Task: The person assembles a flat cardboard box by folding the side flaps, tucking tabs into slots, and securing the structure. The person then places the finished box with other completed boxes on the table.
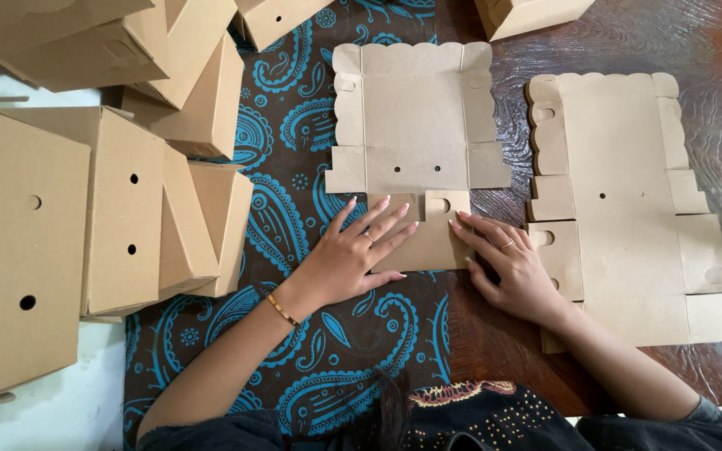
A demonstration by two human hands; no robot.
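Two hands rest flat on the near panel of the unfolded box blank [414, 159], fingers spread, pinching nothing. Left hand [353, 255] covers the panel's left half; right hand [507, 267] presses its right edge. Blank extends directly away from me across the bench [712, 50], long axis front-to-back.

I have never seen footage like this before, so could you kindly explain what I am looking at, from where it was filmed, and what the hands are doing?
The single picture comes from a camera worn on a person's head, looking down at their own bare hands. The left hand and right hand both press flat on the near part of an unfolded brown cardboard box blank; nothing is gripped. It lies partly on a blue paisley cloth over a dark wooden table. A stack of flat blanks lies to the right; folded boxes are piled at left.
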